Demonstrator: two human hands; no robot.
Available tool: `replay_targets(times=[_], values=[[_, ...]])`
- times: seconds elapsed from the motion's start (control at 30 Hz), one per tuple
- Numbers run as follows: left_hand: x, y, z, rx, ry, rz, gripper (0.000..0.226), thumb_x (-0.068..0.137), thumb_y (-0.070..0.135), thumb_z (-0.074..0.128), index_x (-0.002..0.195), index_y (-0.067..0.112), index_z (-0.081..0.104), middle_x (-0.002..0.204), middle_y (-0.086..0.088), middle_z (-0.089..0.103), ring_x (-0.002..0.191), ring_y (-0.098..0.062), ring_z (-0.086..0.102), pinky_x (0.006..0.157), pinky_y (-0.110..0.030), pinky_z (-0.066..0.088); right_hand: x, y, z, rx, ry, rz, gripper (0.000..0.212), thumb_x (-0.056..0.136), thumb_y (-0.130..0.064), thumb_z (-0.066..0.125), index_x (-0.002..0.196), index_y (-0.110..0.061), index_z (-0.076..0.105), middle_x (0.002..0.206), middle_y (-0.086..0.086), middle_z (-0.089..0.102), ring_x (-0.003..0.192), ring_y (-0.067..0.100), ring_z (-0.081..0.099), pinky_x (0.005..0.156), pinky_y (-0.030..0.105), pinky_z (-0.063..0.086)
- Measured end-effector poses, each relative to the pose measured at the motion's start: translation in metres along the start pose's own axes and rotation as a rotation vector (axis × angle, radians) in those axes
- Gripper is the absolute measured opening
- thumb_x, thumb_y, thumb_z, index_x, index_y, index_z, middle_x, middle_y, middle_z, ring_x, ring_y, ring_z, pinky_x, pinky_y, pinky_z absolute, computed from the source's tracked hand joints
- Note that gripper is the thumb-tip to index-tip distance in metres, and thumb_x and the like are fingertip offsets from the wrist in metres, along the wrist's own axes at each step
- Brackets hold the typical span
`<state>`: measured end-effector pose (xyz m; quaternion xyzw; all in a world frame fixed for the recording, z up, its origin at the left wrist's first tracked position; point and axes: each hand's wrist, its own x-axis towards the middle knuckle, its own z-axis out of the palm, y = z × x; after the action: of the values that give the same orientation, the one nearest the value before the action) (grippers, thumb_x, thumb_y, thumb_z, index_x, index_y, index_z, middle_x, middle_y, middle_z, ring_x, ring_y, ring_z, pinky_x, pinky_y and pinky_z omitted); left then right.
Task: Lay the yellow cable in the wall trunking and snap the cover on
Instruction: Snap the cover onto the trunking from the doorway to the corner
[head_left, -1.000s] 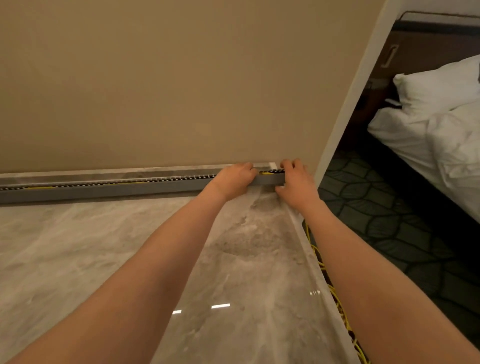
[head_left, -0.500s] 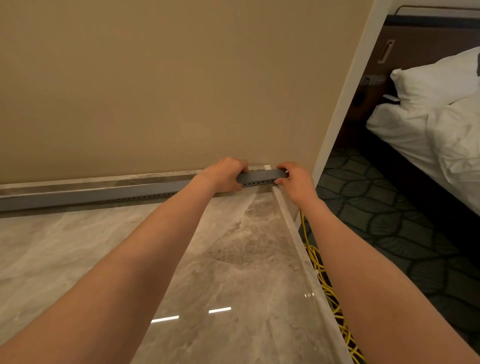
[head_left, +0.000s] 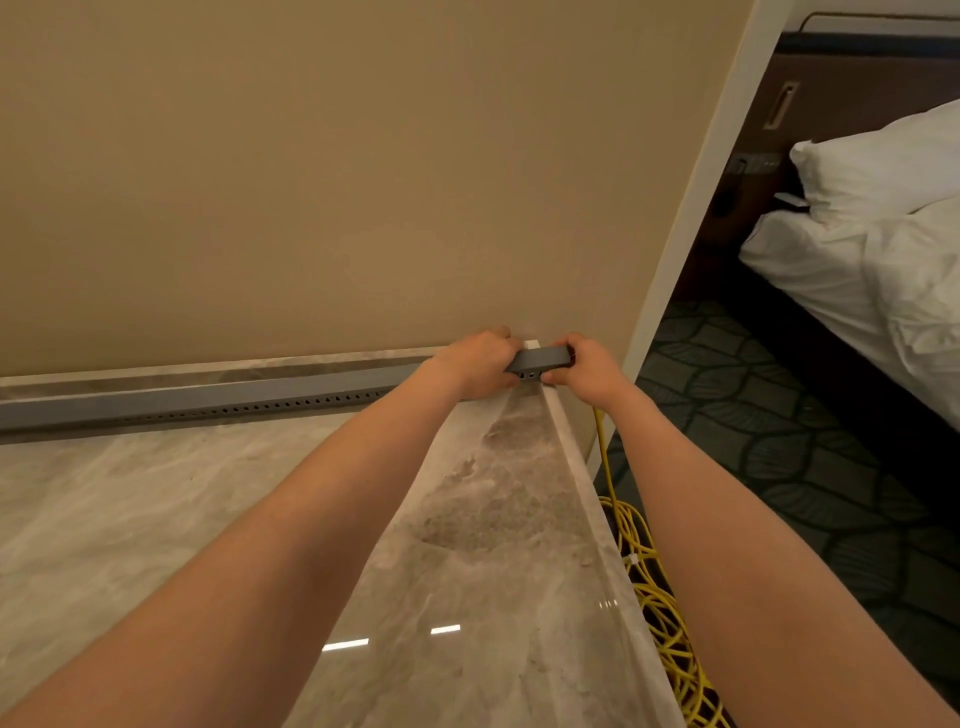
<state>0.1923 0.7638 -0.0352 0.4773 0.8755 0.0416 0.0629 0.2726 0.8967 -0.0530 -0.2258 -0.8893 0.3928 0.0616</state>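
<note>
A long grey trunking with a row of small slots along its front runs along the foot of the beige wall on a marble counter. Its grey cover lies on top along the whole length, and no cable shows inside. My left hand grips over the trunking near its right end. My right hand clasps the very end of it at the counter's corner. The yellow cable drops from under my right hand down the counter's side into a loose heap on the floor.
The counter ends at a raised marble edge on the right. Beyond the wall's white corner lie dark patterned carpet and a bed with white linen.
A second ago the trunking was open, with the yellow cable showing inside. Now the cover sits over it and both hands have closed around its right end.
</note>
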Motion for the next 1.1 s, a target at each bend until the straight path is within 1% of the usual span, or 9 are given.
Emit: replay_targets(times=[0.07,0.13,0.23,0.4,0.53,0.7,0.87,1.0,1.1], values=[[0.005,0.006,0.002,-0.037,0.013,-0.002,0.036,0.096,0.022,0.050,0.125,0.002,0.051,0.121,-0.018,0.051,0.112,-0.033,0.053,0.090,-0.038,0.042,0.001,0.002,-0.001,0.070,-0.009,0.020,0.025,0.080,0.001,0.069,0.095,-0.007,0.050,0.076,0.000,0.051,0.087,0.020,0.048,0.061,0.024,0.036],[0.009,0.008,0.002,-0.072,0.005,-0.016,0.035,0.096,0.022,0.049,0.124,0.002,0.053,0.121,-0.019,0.051,0.112,-0.033,0.052,0.091,-0.038,0.042,0.003,0.004,0.000,0.134,-0.007,0.032,0.026,0.080,0.001,0.069,0.094,-0.009,0.050,0.071,-0.006,0.049,0.088,0.019,0.049,0.062,0.023,0.039],[0.013,0.007,0.000,-0.104,-0.026,-0.027,0.033,0.096,0.024,0.050,0.120,0.002,0.055,0.119,-0.018,0.051,0.109,-0.033,0.053,0.090,-0.036,0.041,0.005,0.007,-0.001,0.175,-0.029,0.032,0.032,0.079,-0.001,0.071,0.109,-0.002,0.059,0.086,0.003,0.057,0.092,0.018,0.051,0.077,0.026,0.039],[0.016,0.006,-0.004,-0.091,-0.060,-0.030,0.034,0.095,0.025,0.051,0.121,0.003,0.054,0.119,-0.017,0.052,0.109,-0.032,0.052,0.091,-0.036,0.041,0.000,0.014,0.001,0.267,0.005,0.052,0.047,0.080,-0.001,0.070,0.124,0.004,0.054,0.113,0.014,0.061,0.106,0.025,0.056,0.086,0.023,0.040],[0.016,0.012,-0.004,-0.053,-0.018,-0.045,0.032,0.092,0.020,0.054,0.119,0.003,0.050,0.119,-0.018,0.055,0.108,-0.034,0.055,0.086,-0.038,0.045,-0.002,0.016,0.004,0.324,-0.005,0.038,0.048,0.084,0.002,0.064,0.130,0.004,0.049,0.109,0.013,0.056,0.100,0.018,0.050,0.064,0.003,0.044],[0.015,0.022,0.000,0.045,0.058,-0.059,0.035,0.090,0.014,0.051,0.121,0.000,0.042,0.119,-0.022,0.057,0.106,-0.040,0.057,0.078,-0.040,0.046,-0.004,0.018,0.008,0.417,0.039,0.042,0.041,0.089,0.002,0.057,0.130,0.002,0.050,0.128,0.022,0.058,0.101,0.015,0.049,0.085,0.023,0.038],[0.014,0.018,0.005,-0.005,0.008,-0.069,0.035,0.096,0.017,0.045,0.128,0.002,0.043,0.126,-0.020,0.050,0.115,-0.037,0.051,0.090,-0.041,0.043,-0.004,0.021,0.015,0.439,0.092,0.039,0.036,0.093,-0.001,0.052,0.129,-0.001,0.051,0.109,0.006,0.054,0.102,0.015,0.047,0.086,0.023,0.036],[0.015,0.014,0.006,-0.027,0.008,-0.054,0.037,0.097,0.019,0.044,0.130,0.001,0.046,0.127,-0.019,0.043,0.115,-0.035,0.050,0.096,-0.042,0.042,-0.002,0.019,0.019,0.405,0.141,0.047,0.028,0.091,0.000,0.052,0.119,0.001,0.055,0.101,0.004,0.052,0.092,0.016,0.046,0.064,0.016,0.036],[0.013,0.012,0.004,-0.023,0.003,-0.008,0.037,0.096,0.022,0.048,0.128,0.004,0.051,0.123,-0.017,0.045,0.109,-0.033,0.052,0.093,-0.039,0.043,0.002,0.018,0.018,0.398,0.153,0.062,0.025,0.088,0.003,0.054,0.112,0.004,0.058,0.096,0.007,0.054,0.089,0.017,0.047,0.065,0.022,0.038]])
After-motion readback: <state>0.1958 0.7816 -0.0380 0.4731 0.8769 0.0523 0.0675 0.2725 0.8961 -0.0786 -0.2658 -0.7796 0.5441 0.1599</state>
